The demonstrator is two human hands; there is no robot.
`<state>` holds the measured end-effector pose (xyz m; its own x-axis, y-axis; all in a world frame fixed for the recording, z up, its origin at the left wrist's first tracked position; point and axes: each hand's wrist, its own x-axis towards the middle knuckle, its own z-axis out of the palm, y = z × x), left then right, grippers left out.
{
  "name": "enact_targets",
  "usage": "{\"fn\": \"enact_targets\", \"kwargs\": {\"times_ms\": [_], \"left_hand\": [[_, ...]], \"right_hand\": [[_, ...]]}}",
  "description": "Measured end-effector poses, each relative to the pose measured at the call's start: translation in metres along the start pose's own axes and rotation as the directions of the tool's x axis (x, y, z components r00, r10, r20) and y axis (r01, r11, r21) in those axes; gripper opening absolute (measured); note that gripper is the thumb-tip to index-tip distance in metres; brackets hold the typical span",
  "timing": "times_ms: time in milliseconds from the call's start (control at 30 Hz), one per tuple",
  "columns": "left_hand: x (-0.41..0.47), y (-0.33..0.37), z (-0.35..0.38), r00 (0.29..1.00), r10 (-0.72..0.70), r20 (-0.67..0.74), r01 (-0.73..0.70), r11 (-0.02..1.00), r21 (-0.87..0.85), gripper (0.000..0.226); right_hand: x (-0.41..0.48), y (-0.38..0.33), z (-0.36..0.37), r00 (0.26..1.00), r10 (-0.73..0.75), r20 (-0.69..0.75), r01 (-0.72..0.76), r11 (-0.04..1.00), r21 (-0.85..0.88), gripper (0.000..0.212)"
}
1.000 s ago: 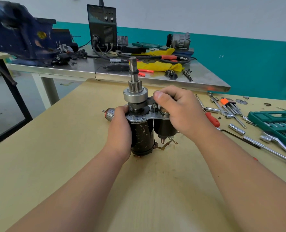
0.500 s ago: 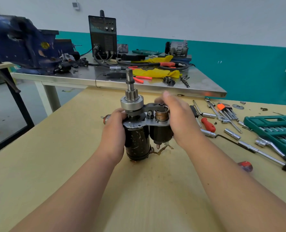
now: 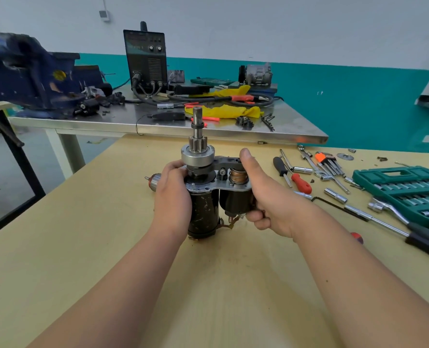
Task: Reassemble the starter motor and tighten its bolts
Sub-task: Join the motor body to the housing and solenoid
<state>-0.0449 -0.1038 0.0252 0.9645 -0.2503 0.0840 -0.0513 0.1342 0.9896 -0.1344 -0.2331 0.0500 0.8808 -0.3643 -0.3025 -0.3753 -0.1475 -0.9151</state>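
Far left: blue bench vise on the corner of the steel table, which stands beyond your wooden table. Further along the steel top is a black welding unit, its cables trailing in front. To its right are a yellow cloth and a grey machine part.

Just left of your left hand: an armature lying on the wood. Only its copper end shows; the hand hides the rest.

Left hand: wrapped round the dark cylindrical body of the starter motor, fingers curled to its far side, tips up by the silver plate.

Starter motor: upright on the wooden table, centre of view, base on the wood, pinion shaft pointing up.

Right hand: grips the smaller barrel on the motor's right side. Your lower fingers curl beneath it. Your thumb is straight up against the black lever above the copper spring. The hand covers most of that barrel.

Right of your hand, loose on the wood:
- black-handled screwdriver
- red-handled screwdriver
- orange hex key set
- loose socket
- ratchet

Right edge: green socket case, its rows of sockets showing.
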Motion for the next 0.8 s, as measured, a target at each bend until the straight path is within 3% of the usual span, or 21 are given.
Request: {"fn": "enact_targets", "kwargs": {"times_ms": [167,267,400,500,533,633,800], "left_hand": [[0.001,-0.002,-0.001,0.998,0.039,-0.045,-0.041,0.998,-0.042,0.027],[-0.004,-0.006,0.000,0.966,0.214,-0.145,-0.223,0.974,-0.048,0.029],[-0.015,-0.013,0.003,0.819,0.544,-0.184,-0.538,0.839,0.083,0.018],[-0.013,-0.020,0.000,0.620,0.782,-0.057,-0.743,0.609,0.275,0.021],[-0.012,-0.020,-0.001,0.589,0.808,-0.005,-0.763,0.558,0.327,0.020],[-0.013,-0.017,-0.002,0.599,0.800,0.047,-0.751,0.540,0.381,0.016],[-0.020,-0.004,-0.004,0.711,0.703,0.020,-0.633,0.628,0.453,0.013]], "right_hand": [[-0.001,-0.009,-0.003,0.997,0.030,0.069,-0.030,1.000,-0.003,0.081],[0.002,-0.013,-0.001,0.998,0.039,0.048,-0.040,0.999,0.010,0.076],[0.004,-0.015,0.002,0.998,0.057,0.007,-0.058,0.997,0.041,0.071],[0.003,-0.018,0.006,0.997,0.069,-0.031,-0.069,0.997,0.018,0.070],[0.003,-0.020,0.007,0.996,0.073,-0.045,-0.073,0.997,0.010,0.070],[0.001,-0.024,0.010,0.995,0.082,-0.063,-0.083,0.997,-0.002,0.068],[-0.001,-0.026,0.016,0.991,0.097,-0.096,-0.098,0.995,-0.008,0.067]]}}
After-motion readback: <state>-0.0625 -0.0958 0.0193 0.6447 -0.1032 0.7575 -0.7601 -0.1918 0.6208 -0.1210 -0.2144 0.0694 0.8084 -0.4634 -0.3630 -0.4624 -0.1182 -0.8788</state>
